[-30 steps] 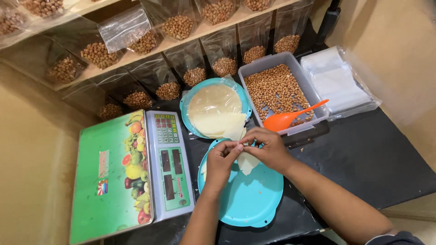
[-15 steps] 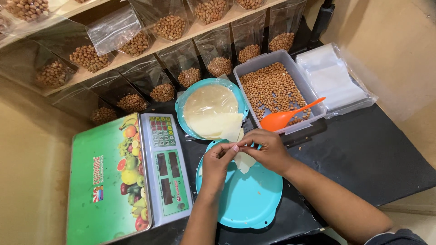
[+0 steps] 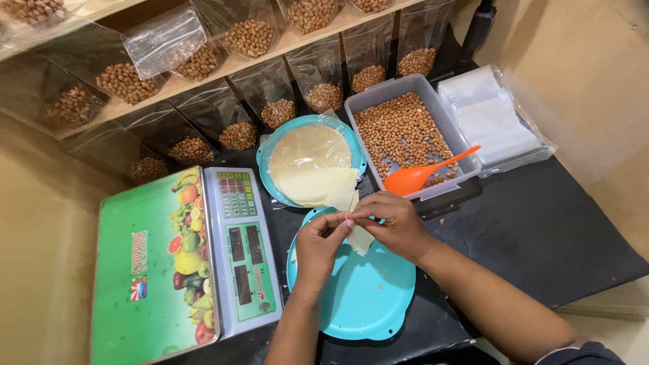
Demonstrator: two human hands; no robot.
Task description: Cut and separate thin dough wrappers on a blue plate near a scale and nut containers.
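My left hand (image 3: 320,245) and my right hand (image 3: 394,223) meet over the near turquoise plate (image 3: 365,297). Together they pinch a thin pale wrapper sheet (image 3: 358,238), fingertips touching at its top edge. Behind them a second turquoise plate (image 3: 270,152) holds a stack of round pale wrappers (image 3: 312,165), with a folded sheet hanging over its near rim.
A green weighing scale (image 3: 182,263) with a fruit picture stands at left. A grey tub of peanuts (image 3: 405,132) with an orange scoop (image 3: 419,176) sits at back right, beside a stack of clear bags (image 3: 493,118). Peanut-filled bags (image 3: 250,37) line the shelves behind.
The view has shifted slightly. My hands stay together over the near plate, working the wrapper sheet between the fingertips.
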